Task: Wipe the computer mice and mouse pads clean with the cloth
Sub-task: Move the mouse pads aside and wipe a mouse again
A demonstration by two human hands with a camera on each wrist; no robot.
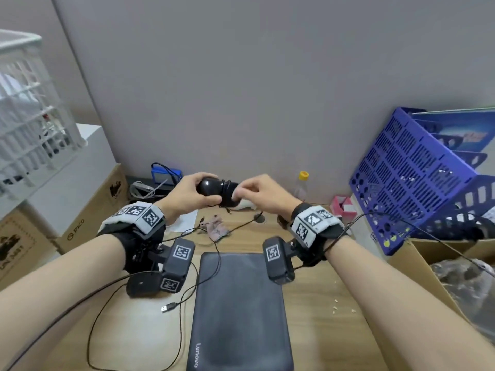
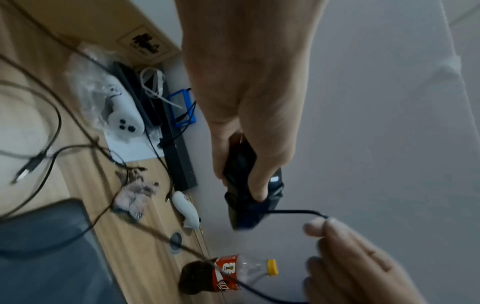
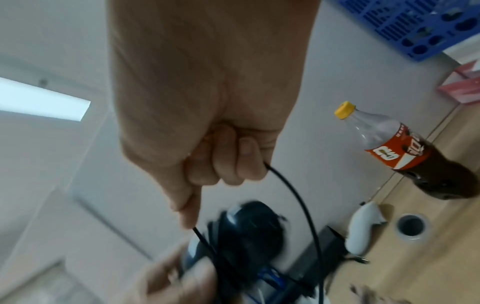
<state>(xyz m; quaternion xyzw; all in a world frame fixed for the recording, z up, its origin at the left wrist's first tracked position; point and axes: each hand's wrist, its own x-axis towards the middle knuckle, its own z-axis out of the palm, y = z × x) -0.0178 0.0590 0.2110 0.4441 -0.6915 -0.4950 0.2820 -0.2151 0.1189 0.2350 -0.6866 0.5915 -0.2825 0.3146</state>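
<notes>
The left hand point(image 1: 187, 195) is gripping a black wired mouse point(image 1: 214, 187) in mid-air above the far end of the wooden desk point(image 1: 316, 295), fingers curled over the top and thumb point(image 2: 262, 170) pressing along the underside. The mouse is sitting w/ its rear in the palm and its cable-wrapped front end poking out toward the right hand point(image 1: 263, 194).

The right hand is pinching the mouse's black cable point(image 3: 293, 197) btwn thumb and index fingertip right at the wrapped front of the mouse, other fingers point(image 3: 226, 162) curled in; the cable is looping out from under those curled fingers and back down to the mouse. Several turns of cable are lying wound round the mouse body.

Below the hands, the crumpled grey-pink cloth point(image 1: 217, 227) is lying on the desk, untouched, just beyond the dark Lenovo mouse pad point(image 1: 235, 309), which is lying flat in the centre nearer the person. A white mouse point(image 2: 185, 209) is resting near the wall behind the cloth, apart from both hands.

Further out: a cola bottle w/ a yellow cap point(image 3: 405, 152) by the wall, a blue plastic file rack point(image 1: 417, 178) at right, a white game controller point(image 2: 122, 117) in a clear bag at left, a loose USB plug point(image 1: 168, 307) beside the pad.
</notes>
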